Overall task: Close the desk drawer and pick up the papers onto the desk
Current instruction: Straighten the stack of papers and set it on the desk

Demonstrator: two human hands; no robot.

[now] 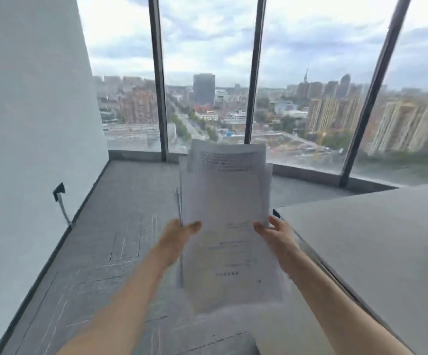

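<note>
A stack of white printed papers hangs in the air in front of me, above the grey floor, held by both sides. My left hand grips the stack's left edge with the thumb on top. My right hand grips the right edge the same way. The sheets are slightly fanned and blurred. The grey desk top lies to the right of the papers, its near corner just beside my right hand. No drawer shows in this view.
A white wall with a dark socket and cable runs along the left. Tall windows with dark frames stand ahead over a low sill. Grey carpet tiles cover the floor.
</note>
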